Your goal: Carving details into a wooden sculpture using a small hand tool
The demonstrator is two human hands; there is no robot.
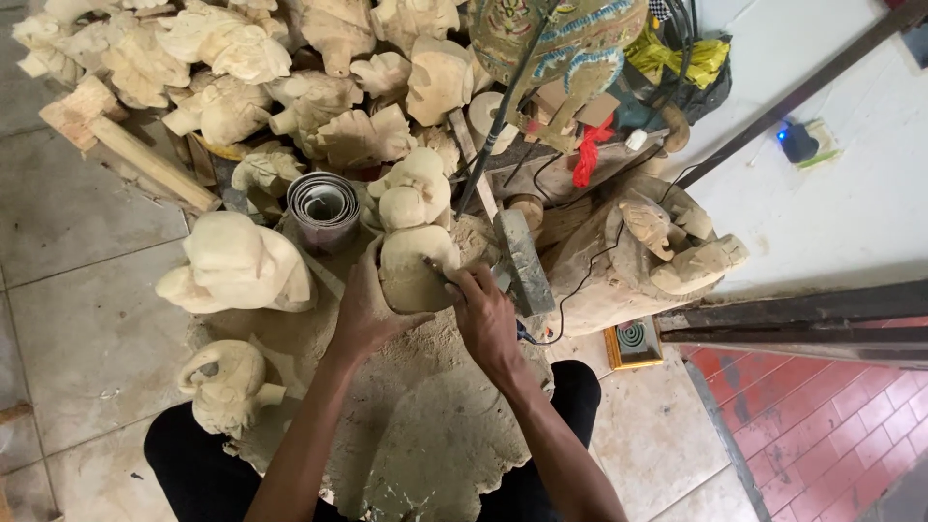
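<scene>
Knees and lap: dark trousers at the bottom edge, tucked under the wooden block point(435, 454) that serves as a work surface.
Left hand point(365, 311): clasped round the pale wood carving point(411, 242), steadying it upright near the block's far edge.
Right hand point(486, 314): clenched on a thin tool point(440, 271) whose tip meets the carving; its blade is too small to make out.
Hammer point(522, 256): lies just right of the carving, within reach.
Unfinished carvings point(237, 266): ranged along the block's left edge and heaped beyond, partly cut off at the top.
Hidden: the carving's near face, behind both hands.
</scene>
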